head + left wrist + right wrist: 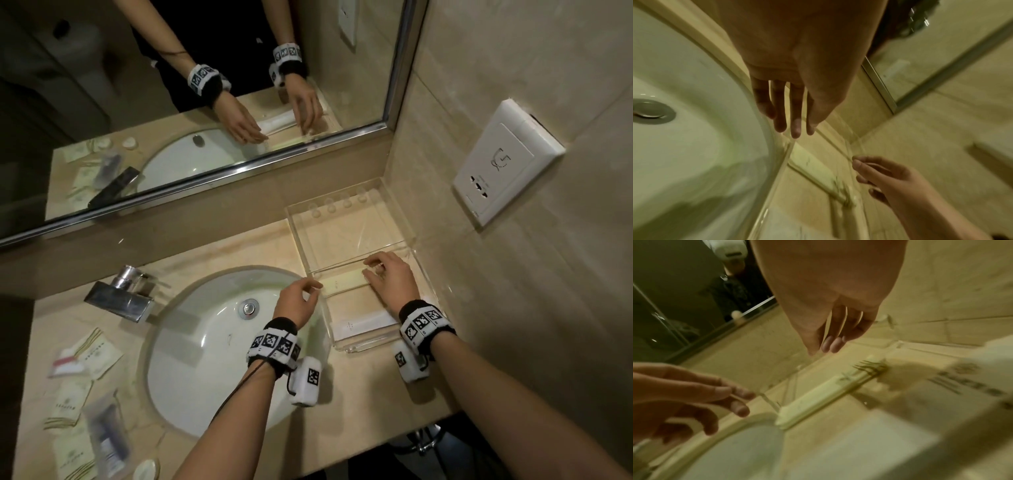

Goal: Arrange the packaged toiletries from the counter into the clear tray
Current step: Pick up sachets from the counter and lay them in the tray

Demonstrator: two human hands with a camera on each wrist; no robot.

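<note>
The clear tray (388,192) stands on the counter right of the sink, in the corner. A long pale packet (342,286) lies across its middle, and a white box (363,323) lies nearer me inside it. My left hand (317,289) hovers at the packet's left end by the tray wall, fingers straight and holding nothing (795,129). My right hand (371,269) is over the packet's right end with relaxed fingers, empty (828,345). In the right wrist view the packet (818,395) lies flat with neither hand gripping it.
The white sink (212,342) and chrome faucet (120,294) are to the left. Several more toiletry packets (85,359) lie on the counter left of the sink. A wall socket (503,161) is on the right wall, and a mirror (205,102) is behind.
</note>
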